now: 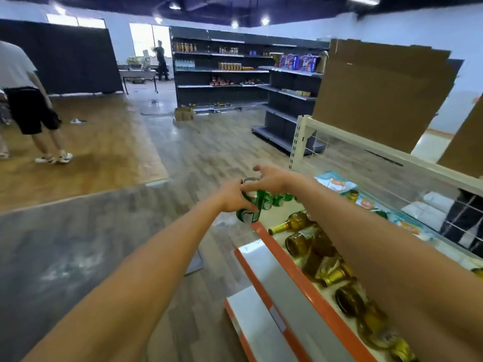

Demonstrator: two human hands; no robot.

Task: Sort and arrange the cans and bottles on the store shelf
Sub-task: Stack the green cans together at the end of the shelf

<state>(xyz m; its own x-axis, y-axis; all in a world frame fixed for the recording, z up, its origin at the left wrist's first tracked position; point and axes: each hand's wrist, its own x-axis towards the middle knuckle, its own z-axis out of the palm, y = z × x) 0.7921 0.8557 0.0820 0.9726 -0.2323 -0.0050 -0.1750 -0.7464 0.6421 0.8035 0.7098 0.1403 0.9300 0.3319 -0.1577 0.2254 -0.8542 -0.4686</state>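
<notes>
A green can (249, 205) with white markings is held at the far end of the white shelf with the orange edge (300, 280). My left hand (234, 197) grips its side. My right hand (269, 178) pinches its top rim, two fingers spread. More green cans (281, 198) stand on the shelf just behind it. Several amber glass bottles with gold caps (292, 223) lie on their sides along the shelf; my right forearm covers part of them.
Pastel packets (335, 182) lie at the back of the shelf by a wire grid. Cardboard sheets (379, 97) stand on the tier above. Grey store shelving (222, 71) stands across the wooden floor. A person in black shorts (28, 105) stands at far left.
</notes>
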